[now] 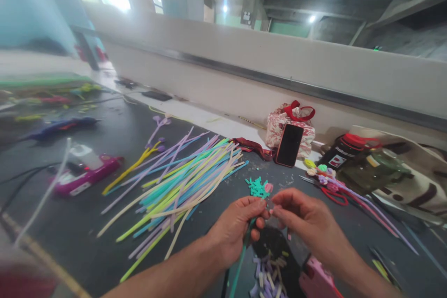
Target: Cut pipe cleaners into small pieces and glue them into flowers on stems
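Note:
My left hand [240,219] is closed around a green pipe cleaner [240,260], whose lower end hangs down toward the bottom edge. My right hand [303,216] comes in from the right with thumb and forefinger pinched close to the left fingertips. Whatever small thing sits between the right fingers is too small to make out. Just beyond the hands, a small heap of short teal pieces [257,188] lies on the table with a pink curl [268,187] beside it. Lilac and cream cut pieces [267,277] are piled below the hands.
Long pastel pipe cleaners [188,181] spread across the table on the left. Beyond them lies a magenta glue gun [91,177]. A phone [289,145] leans on a patterned bag [274,125]. To the right are pipe-cleaner flowers [326,174], a black bottle [338,153] and a pink object [317,279].

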A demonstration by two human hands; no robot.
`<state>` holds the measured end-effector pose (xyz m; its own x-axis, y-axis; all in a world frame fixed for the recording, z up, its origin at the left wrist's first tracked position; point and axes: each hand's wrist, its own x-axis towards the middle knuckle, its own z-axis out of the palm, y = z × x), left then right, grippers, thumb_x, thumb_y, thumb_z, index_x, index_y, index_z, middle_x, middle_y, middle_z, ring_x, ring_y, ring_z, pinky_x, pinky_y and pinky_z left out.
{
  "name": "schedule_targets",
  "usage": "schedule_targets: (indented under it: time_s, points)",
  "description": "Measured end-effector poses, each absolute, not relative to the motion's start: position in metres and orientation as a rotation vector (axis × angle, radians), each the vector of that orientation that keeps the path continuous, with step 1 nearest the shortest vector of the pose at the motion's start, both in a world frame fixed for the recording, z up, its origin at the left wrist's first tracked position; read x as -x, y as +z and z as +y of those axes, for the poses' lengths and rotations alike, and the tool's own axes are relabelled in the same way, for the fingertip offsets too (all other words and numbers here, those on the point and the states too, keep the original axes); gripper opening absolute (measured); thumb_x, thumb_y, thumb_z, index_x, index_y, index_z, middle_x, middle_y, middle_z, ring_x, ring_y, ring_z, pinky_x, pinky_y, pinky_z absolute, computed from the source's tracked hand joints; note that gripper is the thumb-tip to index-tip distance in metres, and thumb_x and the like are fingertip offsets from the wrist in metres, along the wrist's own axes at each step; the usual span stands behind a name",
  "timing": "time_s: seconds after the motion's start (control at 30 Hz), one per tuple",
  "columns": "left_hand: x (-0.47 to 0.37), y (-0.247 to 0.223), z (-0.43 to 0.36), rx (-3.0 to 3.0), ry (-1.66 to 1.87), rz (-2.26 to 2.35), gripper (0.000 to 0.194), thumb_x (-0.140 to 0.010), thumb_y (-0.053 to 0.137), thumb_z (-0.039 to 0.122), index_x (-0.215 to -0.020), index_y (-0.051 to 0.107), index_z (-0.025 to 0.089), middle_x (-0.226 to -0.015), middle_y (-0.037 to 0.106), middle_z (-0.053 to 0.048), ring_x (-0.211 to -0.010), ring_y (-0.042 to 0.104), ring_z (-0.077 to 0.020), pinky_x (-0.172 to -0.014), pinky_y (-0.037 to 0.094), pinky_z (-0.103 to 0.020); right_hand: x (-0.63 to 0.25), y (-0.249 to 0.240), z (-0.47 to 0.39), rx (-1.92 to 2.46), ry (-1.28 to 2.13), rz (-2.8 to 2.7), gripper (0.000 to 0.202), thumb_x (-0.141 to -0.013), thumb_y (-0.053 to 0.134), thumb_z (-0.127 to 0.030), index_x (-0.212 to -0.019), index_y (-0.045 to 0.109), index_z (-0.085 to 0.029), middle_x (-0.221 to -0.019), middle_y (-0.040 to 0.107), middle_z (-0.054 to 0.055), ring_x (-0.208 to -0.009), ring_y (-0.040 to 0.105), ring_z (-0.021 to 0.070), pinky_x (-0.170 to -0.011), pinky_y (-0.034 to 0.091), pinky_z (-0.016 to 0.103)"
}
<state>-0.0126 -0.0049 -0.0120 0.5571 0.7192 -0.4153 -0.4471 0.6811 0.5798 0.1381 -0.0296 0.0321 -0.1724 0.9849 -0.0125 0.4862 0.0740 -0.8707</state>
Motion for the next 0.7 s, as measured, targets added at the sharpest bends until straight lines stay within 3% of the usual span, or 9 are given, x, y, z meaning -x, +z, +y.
schedule_targets:
  time_s: [0.3, 0.5, 0.7]
  points:
    - [0.009, -0.019, -0.006, -0.473, 0.744, 0.69, 0.013, -0.067, 0.063, 0.022, -0.069, 0.056, 0.012, -0.056, 0.051, 0.003, -0.041, 0.039, -0.0008, -0.036, 0.027, -0.011, -0.133, 0.021, -0.023, 1.523, 0.863, -1.746, 0.008, -0.075, 0.053, -0.026, -0.076, 0.053, -0.019, -0.056, 0.056, -0.004, -0.046, 0.051, 0.0105, -0.038, 0.038, 0.018]
    - [0.011, -0.014, -0.006, -0.452, 0.779, 0.636, 0.014, -0.066, 0.063, 0.023, -0.068, 0.059, 0.01, -0.055, 0.048, 0.003, -0.043, 0.039, -0.001, -0.037, 0.028, -0.01, -0.123, 0.025, -0.021, 1.549, 0.721, -1.782, 0.008, -0.076, 0.053, -0.026, -0.071, 0.051, -0.02, -0.058, 0.059, -0.003, -0.048, 0.053, 0.0113, -0.045, 0.04, 0.021]
    - [0.012, -0.008, -0.007, -0.361, 0.833, 0.666, 0.013, -0.066, 0.063, 0.022, -0.068, 0.057, 0.011, -0.056, 0.049, 0.003, -0.042, 0.039, -0.0006, -0.036, 0.027, -0.01, -0.121, 0.028, -0.014, 1.528, 0.821, -1.702, 0.01, -0.074, 0.057, -0.027, -0.072, 0.051, -0.02, -0.056, 0.058, -0.005, -0.047, 0.052, 0.0108, -0.045, 0.038, 0.02]
